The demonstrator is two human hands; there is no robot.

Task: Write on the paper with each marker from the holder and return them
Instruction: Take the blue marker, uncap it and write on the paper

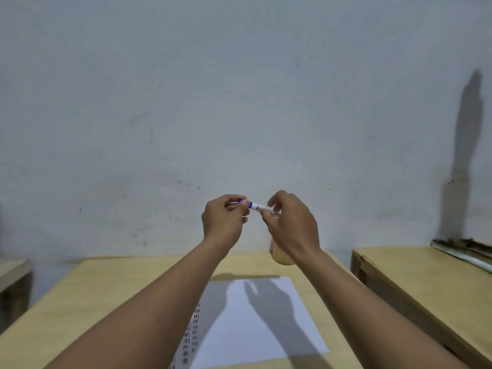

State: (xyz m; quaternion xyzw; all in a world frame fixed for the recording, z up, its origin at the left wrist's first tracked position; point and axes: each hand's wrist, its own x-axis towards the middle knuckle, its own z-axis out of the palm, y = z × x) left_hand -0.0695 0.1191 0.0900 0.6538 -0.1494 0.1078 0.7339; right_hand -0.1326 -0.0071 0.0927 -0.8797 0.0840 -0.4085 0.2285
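I hold a white marker (256, 206) with a blue cap end up in front of the wall, well above the table. My left hand (223, 221) pinches the blue cap end, and my right hand (291, 225) grips the white barrel. A white sheet of paper (266, 328) lies on the wooden table (111, 294) below my arms, with rows of short dark marks along its left edge. A wooden holder (279, 255) stands behind the paper, mostly hidden by my right wrist; what it holds cannot be seen.
A second wooden table (426, 275) stands to the right, with a flat bundle of papers (466, 249) at its far end. Part of another wooden surface (13, 272) shows at the left edge. A bare wall closes the space behind.
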